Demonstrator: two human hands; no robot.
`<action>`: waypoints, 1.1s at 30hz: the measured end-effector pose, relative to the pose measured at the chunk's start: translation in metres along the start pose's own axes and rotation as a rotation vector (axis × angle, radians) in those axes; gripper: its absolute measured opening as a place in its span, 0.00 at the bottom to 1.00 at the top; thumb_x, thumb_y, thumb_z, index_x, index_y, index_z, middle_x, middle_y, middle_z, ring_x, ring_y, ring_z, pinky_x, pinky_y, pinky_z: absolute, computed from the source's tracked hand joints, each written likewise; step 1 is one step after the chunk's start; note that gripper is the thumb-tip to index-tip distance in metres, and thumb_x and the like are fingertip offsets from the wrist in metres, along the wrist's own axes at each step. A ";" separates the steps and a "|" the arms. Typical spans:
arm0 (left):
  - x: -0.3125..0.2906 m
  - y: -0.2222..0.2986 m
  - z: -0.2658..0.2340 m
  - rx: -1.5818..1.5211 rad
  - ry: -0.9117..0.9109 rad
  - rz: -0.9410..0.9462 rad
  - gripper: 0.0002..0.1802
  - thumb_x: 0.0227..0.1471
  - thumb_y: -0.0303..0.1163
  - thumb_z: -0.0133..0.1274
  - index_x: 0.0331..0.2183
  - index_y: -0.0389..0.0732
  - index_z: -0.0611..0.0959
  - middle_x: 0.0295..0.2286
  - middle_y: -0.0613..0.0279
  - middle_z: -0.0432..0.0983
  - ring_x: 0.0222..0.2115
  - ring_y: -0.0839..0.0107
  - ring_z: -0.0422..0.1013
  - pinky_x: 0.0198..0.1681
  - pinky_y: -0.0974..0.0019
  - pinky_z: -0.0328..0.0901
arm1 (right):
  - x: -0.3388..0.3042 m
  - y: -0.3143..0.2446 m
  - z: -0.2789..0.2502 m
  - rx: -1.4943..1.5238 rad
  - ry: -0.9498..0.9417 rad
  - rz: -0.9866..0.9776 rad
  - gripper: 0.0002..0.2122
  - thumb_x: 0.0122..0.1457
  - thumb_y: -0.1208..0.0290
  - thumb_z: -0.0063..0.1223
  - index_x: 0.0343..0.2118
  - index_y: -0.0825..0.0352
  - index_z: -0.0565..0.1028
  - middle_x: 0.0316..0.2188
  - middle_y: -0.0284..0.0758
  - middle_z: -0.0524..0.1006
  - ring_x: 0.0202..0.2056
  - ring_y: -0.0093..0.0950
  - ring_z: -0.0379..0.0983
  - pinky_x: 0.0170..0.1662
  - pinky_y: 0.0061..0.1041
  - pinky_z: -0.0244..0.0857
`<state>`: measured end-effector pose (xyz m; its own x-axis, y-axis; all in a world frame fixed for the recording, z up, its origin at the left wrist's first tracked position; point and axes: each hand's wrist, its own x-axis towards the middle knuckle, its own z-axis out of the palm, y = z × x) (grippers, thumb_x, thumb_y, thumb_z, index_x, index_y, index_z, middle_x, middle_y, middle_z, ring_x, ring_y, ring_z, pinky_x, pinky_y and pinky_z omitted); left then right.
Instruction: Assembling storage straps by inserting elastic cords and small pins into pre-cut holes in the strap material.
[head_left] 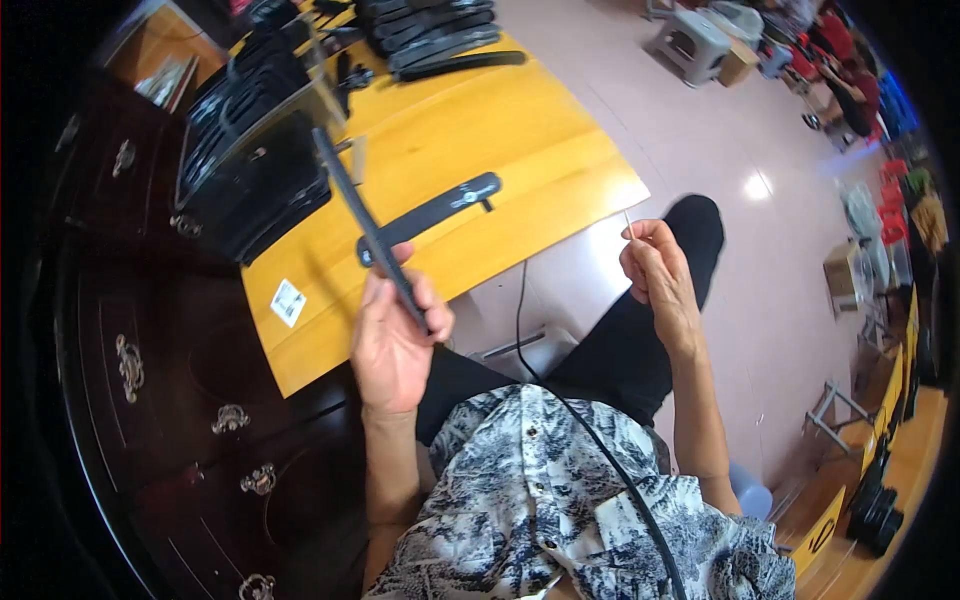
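In my left hand, a long, flat black strip is held between thumb and fingers. It stands tilted above the yellow table and shows its narrow edge. My right hand hangs just off the table's right edge. Its fingertips pinch a thin, light-coloured stick whose exact kind is too small to tell. Behind the held strip lies a similar black strip with rounded ends, pale markings and a small tab on its side. The held strip partly covers it.
A clear bin of black parts stands on the table's left side. Black strips are stacked at the far end. A white label lies near me on the yellow table. Dark drawers line the left. A black cable crosses my lap.
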<state>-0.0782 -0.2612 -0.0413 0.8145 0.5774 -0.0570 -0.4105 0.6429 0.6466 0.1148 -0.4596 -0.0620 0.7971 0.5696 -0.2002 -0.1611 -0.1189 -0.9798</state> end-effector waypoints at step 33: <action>0.037 -0.053 0.065 0.247 -0.227 -0.162 0.14 0.55 0.24 0.51 0.44 0.34 0.69 0.44 0.47 0.69 0.44 0.65 0.70 0.47 0.62 0.70 | -0.042 -0.041 0.034 -0.357 0.140 -0.453 0.13 0.52 0.81 0.55 0.42 0.68 0.76 0.30 0.37 0.79 0.29 0.31 0.78 0.29 0.23 0.70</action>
<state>-0.0002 -0.3066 -0.0280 0.9423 0.3340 -0.0217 -0.1799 0.5600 0.8088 0.0681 -0.4512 -0.0132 0.8140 0.5175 0.2637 0.3993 -0.1689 -0.9011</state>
